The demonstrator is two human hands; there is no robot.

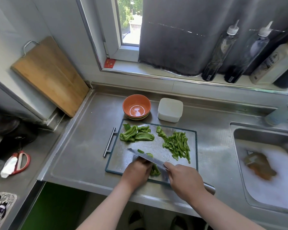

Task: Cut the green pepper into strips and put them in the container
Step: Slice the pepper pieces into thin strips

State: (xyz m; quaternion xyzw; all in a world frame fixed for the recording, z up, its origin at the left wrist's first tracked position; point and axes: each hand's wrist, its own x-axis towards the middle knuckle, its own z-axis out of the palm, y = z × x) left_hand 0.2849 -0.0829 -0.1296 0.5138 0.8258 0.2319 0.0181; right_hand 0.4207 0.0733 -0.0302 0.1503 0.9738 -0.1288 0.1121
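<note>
Far left: tan wooden chopping board [50, 75] leans on the wall, out of the way. Work is on the rectangular steel cutting tray with bar handle [150, 145], set near the counter's front edge so both arms reach.

Back-left of the tray: large uncut green pepper pieces [135, 134], parked away from the blade as stock. Behind the tray sits an orange ceramic bowl [136, 107], nothing in it.

Left hand [136, 171] has its fingers curled down on the green pepper piece being cut [155, 170] at the tray's near edge, likely to pin it and keep the fingertips clear. The wide steel cleaver [145, 156] lies diagonally across, edge down beside that hand.

White square plastic container [170, 109] is behind the tray, near the bowl. It looks lidded, and no pepper shows in it.

Heap of cut green strips [178, 146] is on the tray's right side, clear of the cutting zone. Right hand [184, 178] is wrapped round the cleaver's handle. Sudsy steel sink [264, 163] far right.

Judgement: slicing roughly half done, transfer not started.
</note>
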